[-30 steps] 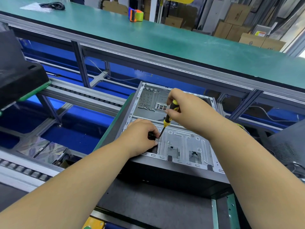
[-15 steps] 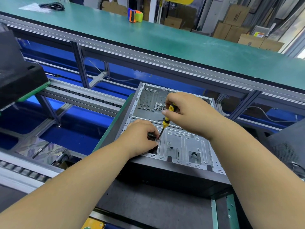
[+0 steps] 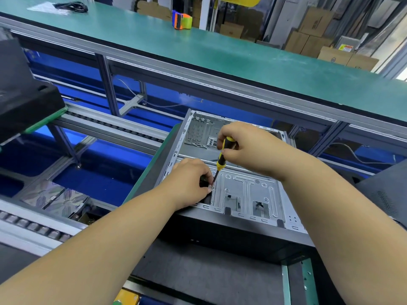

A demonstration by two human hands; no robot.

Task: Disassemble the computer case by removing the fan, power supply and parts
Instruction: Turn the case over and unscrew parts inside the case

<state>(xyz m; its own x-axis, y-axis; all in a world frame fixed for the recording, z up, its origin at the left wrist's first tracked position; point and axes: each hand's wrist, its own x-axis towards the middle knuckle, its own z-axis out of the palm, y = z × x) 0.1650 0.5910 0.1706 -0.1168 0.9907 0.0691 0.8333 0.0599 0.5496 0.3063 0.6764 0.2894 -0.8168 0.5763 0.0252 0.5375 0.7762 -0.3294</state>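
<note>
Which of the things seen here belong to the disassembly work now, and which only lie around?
In use:
computer case, open on the line
screwdriver, held by the right hand, tip at a screw
left hand, holding a black part beside the screw

Lying about:
tape dispenser on the green bench
black cable
cardboard boxes behind

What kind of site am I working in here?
Likely a factory assembly or teardown line: a long green-topped bench on aluminium framing, a roller conveyor running beneath it, and stacked cartons behind. An open PC case sits at the station.
</note>
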